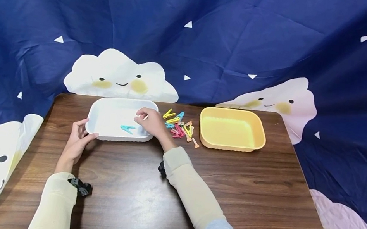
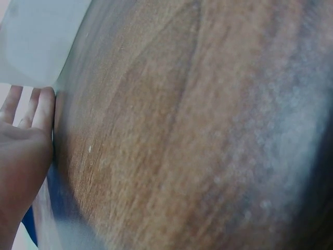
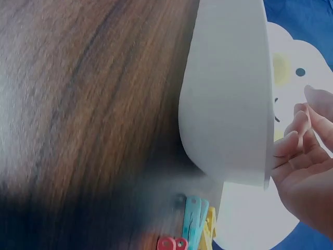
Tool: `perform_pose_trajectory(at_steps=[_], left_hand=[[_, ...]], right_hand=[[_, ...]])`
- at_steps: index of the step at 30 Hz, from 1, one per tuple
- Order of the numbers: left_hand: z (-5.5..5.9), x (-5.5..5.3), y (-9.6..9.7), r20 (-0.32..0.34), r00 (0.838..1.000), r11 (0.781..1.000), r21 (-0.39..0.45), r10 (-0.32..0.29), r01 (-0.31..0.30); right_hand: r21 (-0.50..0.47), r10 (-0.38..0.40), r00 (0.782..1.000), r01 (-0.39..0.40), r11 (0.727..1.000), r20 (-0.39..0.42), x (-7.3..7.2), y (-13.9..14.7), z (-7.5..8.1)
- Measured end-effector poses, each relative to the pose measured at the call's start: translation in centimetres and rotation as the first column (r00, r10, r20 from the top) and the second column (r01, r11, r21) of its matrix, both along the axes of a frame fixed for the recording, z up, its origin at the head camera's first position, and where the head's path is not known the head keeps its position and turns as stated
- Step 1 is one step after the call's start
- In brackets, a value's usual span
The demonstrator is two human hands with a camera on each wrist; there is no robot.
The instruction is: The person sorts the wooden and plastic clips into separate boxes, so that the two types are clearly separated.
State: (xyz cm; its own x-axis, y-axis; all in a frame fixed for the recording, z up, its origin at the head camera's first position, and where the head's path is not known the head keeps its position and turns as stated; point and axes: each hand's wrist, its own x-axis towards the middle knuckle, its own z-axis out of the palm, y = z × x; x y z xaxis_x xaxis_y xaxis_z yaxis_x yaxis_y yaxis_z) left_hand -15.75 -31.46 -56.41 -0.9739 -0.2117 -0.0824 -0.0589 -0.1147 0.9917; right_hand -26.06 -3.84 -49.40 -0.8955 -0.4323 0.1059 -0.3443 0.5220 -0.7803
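A white plastic basin (image 1: 104, 134) sits at the back left of the table. My left hand (image 1: 77, 140) holds its near left corner, the thumb along the front rim and the fingers at the left side. Inside the basin lies one light blue clothespin (image 1: 127, 129). Above the basin's right part is my right hand (image 1: 151, 121), its fingers loosely bent and nothing visible between them. In the right wrist view, the right hand (image 3: 307, 151) shows just beyond the basin's rim (image 3: 268, 104). The left wrist view catches the left fingers (image 2: 44, 109) against the basin.
Right of the white basin lies a loose pile of clothespins (image 1: 179, 125) in yellow, blue, red and orange-pink. A yellow basin (image 1: 229, 147) stands beyond the pile. The dark wooden table (image 1: 229, 191) ends at a blue curtain (image 1: 214, 48) with clouds.
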Motion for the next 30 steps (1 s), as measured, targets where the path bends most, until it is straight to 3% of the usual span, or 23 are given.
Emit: perform_pose_trajectory(at_steps=[7,17,23,30], left_hand=[[-0.2,0.3,-0.2,-0.016,1.000,1.000,0.006,-0.005,0.006],[-0.2,0.3,-0.2,-0.005,1.000,1.000,0.012,-0.015,0.015],[-0.1,0.1,-0.1,0.008,1.000,1.000,-0.008,-0.008,0.008],[0.1,0.1,-0.3,0.012,0.999,0.997,-0.060,-0.046,0.047]], right_hand=[[-0.032,-0.036,0.999,0.037,0.999,0.033,-0.4,1.2,0.1],[-0.080,-0.091,0.992,0.098,0.992,0.084,-0.7,3.3,-1.1],[-0.066,-0.120,0.989,0.126,0.990,0.086,-0.7,4.3,-1.7],[-0.034,-0.153,0.984,0.157,0.987,0.086,-1.0,5.7,-2.4]])
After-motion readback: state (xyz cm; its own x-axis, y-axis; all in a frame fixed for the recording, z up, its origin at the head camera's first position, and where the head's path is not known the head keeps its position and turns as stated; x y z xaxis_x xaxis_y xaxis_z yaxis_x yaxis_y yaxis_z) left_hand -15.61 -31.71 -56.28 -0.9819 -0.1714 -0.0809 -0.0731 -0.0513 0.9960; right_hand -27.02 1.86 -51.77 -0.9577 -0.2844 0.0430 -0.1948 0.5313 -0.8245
